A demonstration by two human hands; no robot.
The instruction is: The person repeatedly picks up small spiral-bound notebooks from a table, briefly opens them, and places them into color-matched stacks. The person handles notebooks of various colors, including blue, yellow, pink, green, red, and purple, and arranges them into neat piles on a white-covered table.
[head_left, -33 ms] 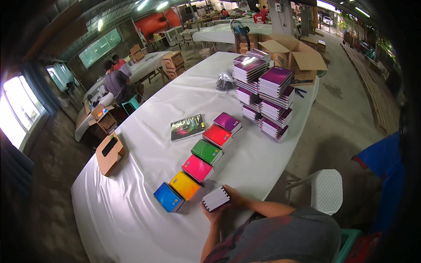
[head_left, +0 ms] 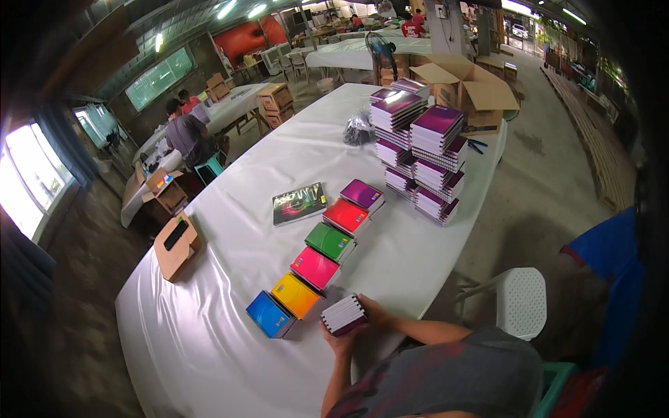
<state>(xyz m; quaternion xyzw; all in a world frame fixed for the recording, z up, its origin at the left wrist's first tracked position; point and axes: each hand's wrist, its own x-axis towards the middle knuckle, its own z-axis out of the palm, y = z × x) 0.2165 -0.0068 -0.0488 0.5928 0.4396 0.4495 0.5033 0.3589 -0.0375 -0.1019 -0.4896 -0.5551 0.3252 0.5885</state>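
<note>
Both my hands hold a small stack of spiral notebooks (head_left: pixel 343 313) with white page edges, standing on the white-covered table (head_left: pixel 230 362) near its front edge. My left hand (head_left: pixel 339 343) grips the stack's near side and my right hand (head_left: pixel 374 311) its right side. Just left of the stack starts a diagonal row of notebook piles: blue (head_left: pixel 268 313), yellow (head_left: pixel 296 294), pink (head_left: pixel 316 268), green (head_left: pixel 329 241), red (head_left: pixel 345 216) and purple (head_left: pixel 362 194).
A dark notebook with a colourful cover (head_left: pixel 300 203) lies left of the row. Tall stacks of purple notebooks (head_left: pixel 418 146) stand farther back, with an open cardboard box (head_left: pixel 474 87) behind them. A small cardboard box (head_left: pixel 176 244) sits at the left edge, a white stool (head_left: pixel 519 299) on my right. A person (head_left: pixel 185 136) sits at another table.
</note>
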